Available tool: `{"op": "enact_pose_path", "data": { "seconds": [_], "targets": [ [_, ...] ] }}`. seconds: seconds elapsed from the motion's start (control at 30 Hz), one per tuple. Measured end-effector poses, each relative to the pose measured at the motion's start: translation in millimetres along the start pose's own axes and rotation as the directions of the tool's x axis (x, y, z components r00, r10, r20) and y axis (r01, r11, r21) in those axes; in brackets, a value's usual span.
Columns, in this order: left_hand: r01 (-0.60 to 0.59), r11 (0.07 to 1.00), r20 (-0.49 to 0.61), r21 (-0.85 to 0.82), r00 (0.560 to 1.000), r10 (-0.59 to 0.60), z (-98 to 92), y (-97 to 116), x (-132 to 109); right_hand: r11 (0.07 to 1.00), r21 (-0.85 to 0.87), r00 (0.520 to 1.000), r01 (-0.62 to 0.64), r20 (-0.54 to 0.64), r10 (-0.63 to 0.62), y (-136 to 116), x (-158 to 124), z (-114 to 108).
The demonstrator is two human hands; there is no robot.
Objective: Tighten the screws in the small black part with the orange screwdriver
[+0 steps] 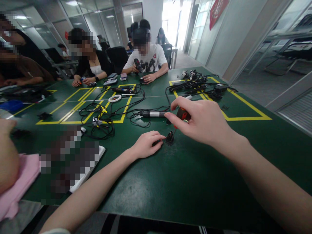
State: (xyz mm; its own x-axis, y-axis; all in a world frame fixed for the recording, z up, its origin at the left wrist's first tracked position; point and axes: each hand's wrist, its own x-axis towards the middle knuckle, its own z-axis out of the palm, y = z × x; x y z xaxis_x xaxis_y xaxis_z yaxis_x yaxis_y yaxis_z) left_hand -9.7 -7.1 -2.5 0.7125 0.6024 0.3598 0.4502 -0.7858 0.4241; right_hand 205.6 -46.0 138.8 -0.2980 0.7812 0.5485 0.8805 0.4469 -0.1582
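My right hand (207,120) is closed around the red and black handle of a screwdriver (183,114), whose thin shaft points down beside a small black cone-shaped part (170,138). That part stands upright on the green table on its wider round base. My left hand (148,144) rests on the table just left of it, index finger stretched out and its tip at the base. A gap shows between that finger and the thumb. Just beyond the hands lies a black and silver cylindrical tool (153,114) with a cable. Whether the screwdriver tip touches anything is hard to make out.
Tangled black cables (101,128) lie to the left, near a white ring (114,98). A heap of black devices (192,84) sits at the back right inside yellow tape. A white-edged flat object (89,169) lies by my left forearm. Several people sit around the table.
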Motion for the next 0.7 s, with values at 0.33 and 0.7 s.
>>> {"op": "enact_pose_path", "data": {
  "seconds": [0.33,0.7],
  "targets": [
    [-0.002,1.0,-0.002,-0.004,1.0,0.002,-0.2,0.7,0.2,0.999,0.037,1.0,0.004,-0.024,-0.004,-0.2,-1.1,0.0],
    [0.001,1.0,0.002,-0.007,1.0,-0.001,0.4,-0.1,-0.1,0.998,0.054,0.999,0.018,-0.028,-0.017,0.2,-1.1,1.0]
  ]
}}
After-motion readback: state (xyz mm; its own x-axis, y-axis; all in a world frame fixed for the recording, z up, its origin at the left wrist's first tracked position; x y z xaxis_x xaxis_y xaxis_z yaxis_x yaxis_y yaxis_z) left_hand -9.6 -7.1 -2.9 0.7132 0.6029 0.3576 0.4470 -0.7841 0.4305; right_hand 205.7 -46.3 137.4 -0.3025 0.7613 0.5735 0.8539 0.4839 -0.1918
